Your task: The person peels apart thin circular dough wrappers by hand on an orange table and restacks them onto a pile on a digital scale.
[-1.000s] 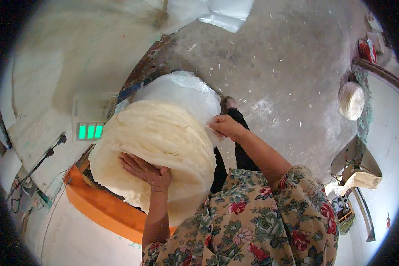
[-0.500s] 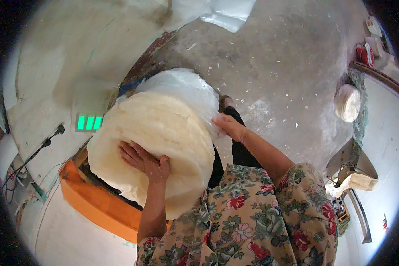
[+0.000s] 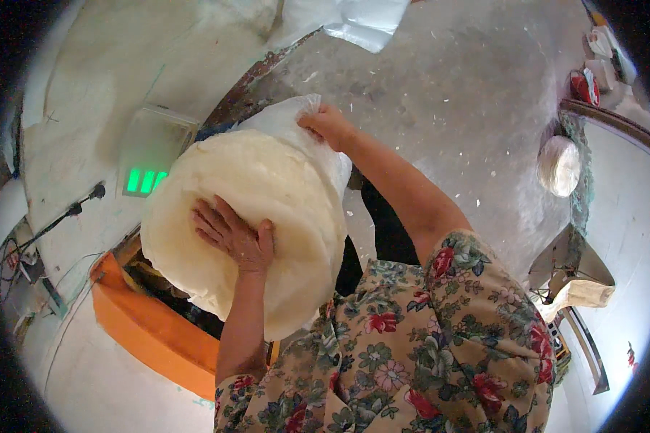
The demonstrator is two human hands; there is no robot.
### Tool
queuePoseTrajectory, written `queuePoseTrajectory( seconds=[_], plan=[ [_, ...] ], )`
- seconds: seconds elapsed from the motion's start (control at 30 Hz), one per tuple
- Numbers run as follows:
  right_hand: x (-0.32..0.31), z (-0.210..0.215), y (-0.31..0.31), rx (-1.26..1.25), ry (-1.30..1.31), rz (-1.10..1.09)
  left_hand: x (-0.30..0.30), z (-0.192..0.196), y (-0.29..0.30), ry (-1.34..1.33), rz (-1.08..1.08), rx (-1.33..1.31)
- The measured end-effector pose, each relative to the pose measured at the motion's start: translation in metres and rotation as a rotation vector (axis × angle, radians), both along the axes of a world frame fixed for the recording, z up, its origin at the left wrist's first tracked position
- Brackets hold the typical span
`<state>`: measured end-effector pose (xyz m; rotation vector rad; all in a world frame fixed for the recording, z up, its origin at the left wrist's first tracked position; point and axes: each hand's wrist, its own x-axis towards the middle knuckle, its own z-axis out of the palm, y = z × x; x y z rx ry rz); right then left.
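In front of me is a large, thick, round, cream-coloured bundle point(image 3: 289, 173), soft-looking and dipped in the middle; its material I cannot make out. My left hand point(image 3: 235, 234) presses into that dip, fingers spread and thumb apart, gripping nothing. A clear plastic bag point(image 3: 271, 115) wraps the bundle's far and right side. The fingers of my right hand point(image 3: 327, 128) are closed on the bag's edge at the far right, just beyond the bundle's rim. The bundle hides what lies beneath it.
Left of the bundle, a digital display point(image 3: 146, 180) shows green lit digits. An orange curved panel point(image 3: 152, 332) runs below it, and a black plug cable point(image 3: 72, 209) lies farther left. A round, pale, wrapped bundle point(image 3: 558, 166) stands by the right wall. More plastic sheeting point(image 3: 365, 22) lies at the far side.
My right hand has moved away from me and leftward along the bag, from the bundle's right side to its far right edge. My left hand stays in the dip.
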<state>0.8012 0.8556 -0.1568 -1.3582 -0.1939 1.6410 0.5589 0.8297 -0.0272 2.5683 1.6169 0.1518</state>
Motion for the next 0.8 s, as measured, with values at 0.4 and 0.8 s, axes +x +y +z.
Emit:
queuePoseTrajectory(
  seconds=[0.4, 0.8],
  plan=[
    [-0.067, 0.007, -0.224, -0.168, 0.072, 0.215, -0.008, -0.005, -0.006, -0.021, 0.027, -0.018],
    [-0.124, -0.06, -0.257, -0.051, -0.412, 0.396, -0.169, 0.075, -0.126, -0.853, 0.254, -1.885]
  ],
)
